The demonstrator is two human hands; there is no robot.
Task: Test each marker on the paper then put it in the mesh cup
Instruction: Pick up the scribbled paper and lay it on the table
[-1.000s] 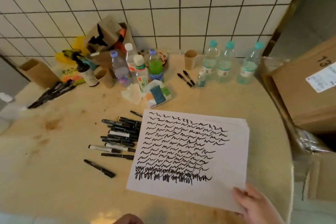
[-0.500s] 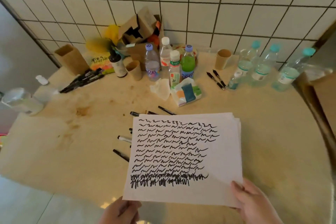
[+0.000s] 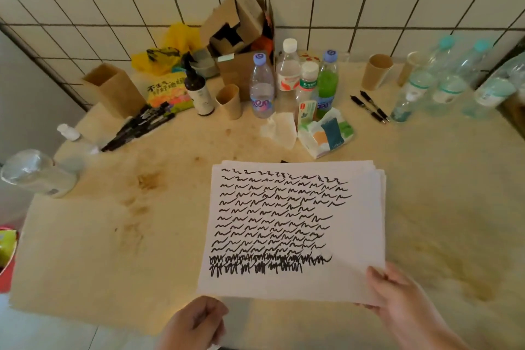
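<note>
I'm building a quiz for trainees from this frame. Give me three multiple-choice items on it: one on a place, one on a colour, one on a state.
1. Where do the two loose pens lie?
A. beside the right-hand paper cup
B. on the paper
C. in the red bin

2. What colour are the scribbles on the paper?
A. blue
B. black
C. green

3. How is the paper held?
A. flat, untouched
B. by the left hand alone
C. by the right hand at its near right corner and the left hand at its near edge

Answers: A, they lie just below that cup; B, every line is black; C, both hands meet the sheet's near edge.
</note>
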